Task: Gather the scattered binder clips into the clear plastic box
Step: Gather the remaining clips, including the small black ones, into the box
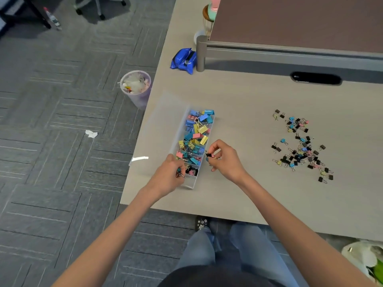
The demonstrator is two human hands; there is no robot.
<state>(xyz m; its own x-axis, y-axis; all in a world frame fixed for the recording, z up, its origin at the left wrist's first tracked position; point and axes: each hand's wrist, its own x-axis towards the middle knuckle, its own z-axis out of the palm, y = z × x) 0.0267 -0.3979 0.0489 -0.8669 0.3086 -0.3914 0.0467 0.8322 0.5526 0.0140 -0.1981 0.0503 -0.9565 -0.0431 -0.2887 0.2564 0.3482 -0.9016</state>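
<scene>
A long clear plastic box (191,184) lies on the beige desk, divided into compartments and filled with blue, yellow, pink and black binder clips. Its clear lid (159,121) lies open to the left. My left hand (167,177) is at the box's near left corner, fingers curled round a few small clips. My right hand (222,160) hovers just right of the box and pinches a small black clip (209,155). A scattered pile of small binder clips (300,146) lies on the desk well to the right.
A blue foil packet (183,60) lies at the back beside the grey partition post (200,53). A bin with rubbish (135,87) stands on the floor left of the desk. The desk's front edge runs just under my forearms.
</scene>
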